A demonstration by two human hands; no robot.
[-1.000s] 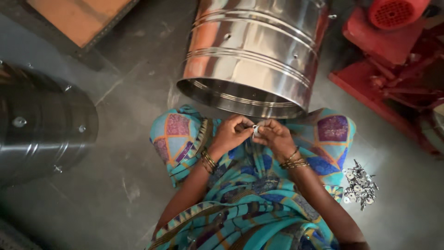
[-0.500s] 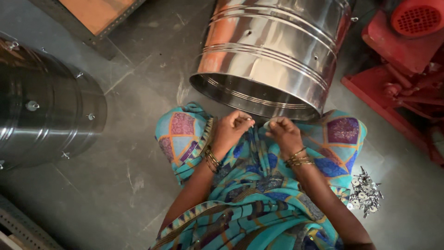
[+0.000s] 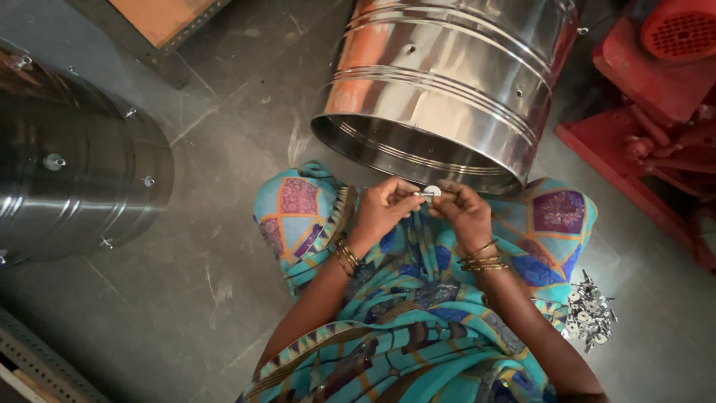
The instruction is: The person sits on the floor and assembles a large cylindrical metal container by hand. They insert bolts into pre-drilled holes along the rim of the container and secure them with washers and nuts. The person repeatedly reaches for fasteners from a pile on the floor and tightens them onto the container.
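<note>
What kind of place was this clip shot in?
Probably a small metal workshop, with work done on the floor: steel drums lie on the concrete, a pile of small fasteners sits beside the person, and red machinery stands at the right.

Second steel drum (image 3: 71,175) lying on side at left, small bolts sticking from wall. Red machine (image 3: 660,97) at upper right. Orange panel in dark frame (image 3: 168,19) at top left. Perforated metal angle (image 3: 45,366) at bottom left. Grey concrete floor (image 3: 201,276), scuffed.
</note>
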